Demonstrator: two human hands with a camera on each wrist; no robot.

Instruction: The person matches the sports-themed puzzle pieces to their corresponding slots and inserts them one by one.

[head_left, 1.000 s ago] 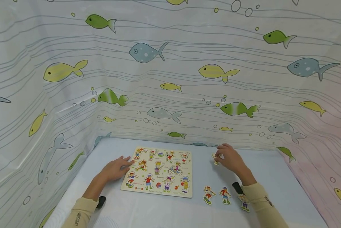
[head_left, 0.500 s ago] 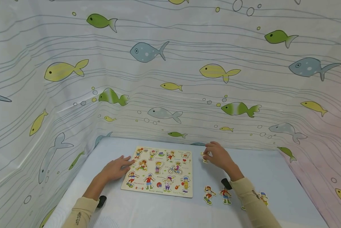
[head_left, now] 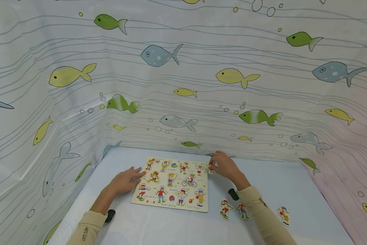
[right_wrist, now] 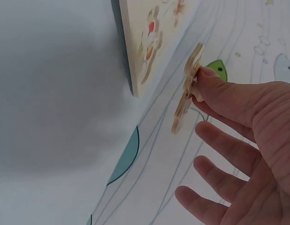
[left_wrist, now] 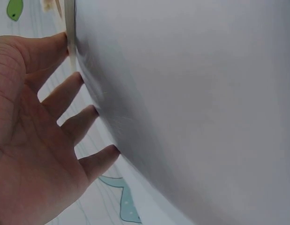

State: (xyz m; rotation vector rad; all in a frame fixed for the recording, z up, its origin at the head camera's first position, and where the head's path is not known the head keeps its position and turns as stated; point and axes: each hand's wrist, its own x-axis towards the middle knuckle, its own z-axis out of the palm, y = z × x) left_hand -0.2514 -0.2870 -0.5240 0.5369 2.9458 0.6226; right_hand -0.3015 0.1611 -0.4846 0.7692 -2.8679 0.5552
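Observation:
A wooden puzzle board printed with sports figures lies flat on the pale blue table. My left hand rests flat beside the board's left edge, its fingertips touching that edge. My right hand pinches a small figure piece by its peg, just off the board's top right corner. The piece is lifted off the table. Three loose figure pieces lie to the right of the board, partly behind my right forearm.
A fish-patterned curtain walls the table at the back and on both sides. One loose piece lies far right near the front. Bare table surface stretches to the right of the board.
My right hand has carried the pinched piece leftward from the open table to the board's top right corner. The left hand has stayed put.

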